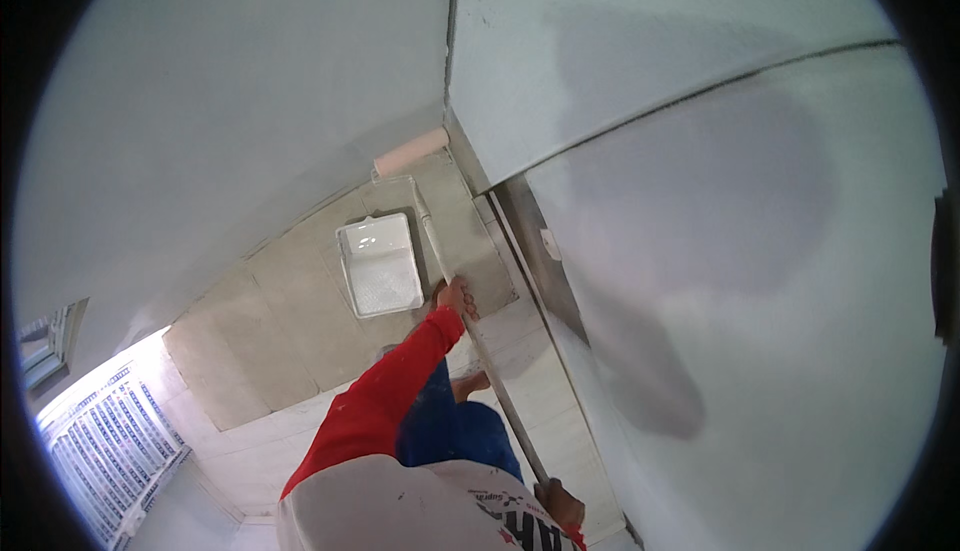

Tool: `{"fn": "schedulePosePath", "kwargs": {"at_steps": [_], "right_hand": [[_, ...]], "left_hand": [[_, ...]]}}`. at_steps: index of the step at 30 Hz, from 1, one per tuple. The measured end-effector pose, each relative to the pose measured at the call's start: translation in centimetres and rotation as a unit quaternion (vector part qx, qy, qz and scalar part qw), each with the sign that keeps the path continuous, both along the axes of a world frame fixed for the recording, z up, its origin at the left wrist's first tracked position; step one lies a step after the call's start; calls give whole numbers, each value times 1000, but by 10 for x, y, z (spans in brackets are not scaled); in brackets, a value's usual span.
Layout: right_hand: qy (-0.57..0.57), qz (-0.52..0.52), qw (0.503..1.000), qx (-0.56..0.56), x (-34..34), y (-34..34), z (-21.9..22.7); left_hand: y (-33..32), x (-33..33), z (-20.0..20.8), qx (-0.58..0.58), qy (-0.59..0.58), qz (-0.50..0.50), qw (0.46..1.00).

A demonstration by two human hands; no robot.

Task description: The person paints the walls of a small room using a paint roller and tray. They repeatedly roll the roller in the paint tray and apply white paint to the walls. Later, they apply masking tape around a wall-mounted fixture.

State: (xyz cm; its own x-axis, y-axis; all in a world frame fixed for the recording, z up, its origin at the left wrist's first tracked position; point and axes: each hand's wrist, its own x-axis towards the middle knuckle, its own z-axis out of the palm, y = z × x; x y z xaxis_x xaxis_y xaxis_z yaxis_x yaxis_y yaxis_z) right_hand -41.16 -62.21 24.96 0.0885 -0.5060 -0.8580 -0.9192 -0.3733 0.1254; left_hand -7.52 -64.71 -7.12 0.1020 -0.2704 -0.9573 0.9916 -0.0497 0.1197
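I hold a long-handled paint roller with both hands. My left hand, out ahead at the end of a red sleeve, is closed round the upper part of the pole. Close to my body at the lower right, my right hand grips the pole's near end. The pale pink roller sleeve is at the foot of the left wall, by the corner; whether it presses on the wall I cannot tell. Left of the pole, a white paint tray with white paint in it lies on the floor.
Brownish sheets cover part of the pale tiled floor. A pale wall rises on the left, another wall on the right, with a small white fitting low down. A striped panel stands at the lower left. My bare foot shows below the tray.
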Motion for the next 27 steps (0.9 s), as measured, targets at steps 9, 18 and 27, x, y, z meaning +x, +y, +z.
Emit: {"fn": "schedulePosePath", "kwargs": {"at_steps": [9,18,27], "right_hand": [[-6,-80,997,21,-81,36,96],[-19,22,999,-23,16,-2,-8],[-19,33,997,-67,-1,-9,19]], "left_hand": [[17,-25,192,-13,58,2,998],[-14,12,-19,36,-37,-49,997],[-50,-2,17,128,-6,-105,986]]}}
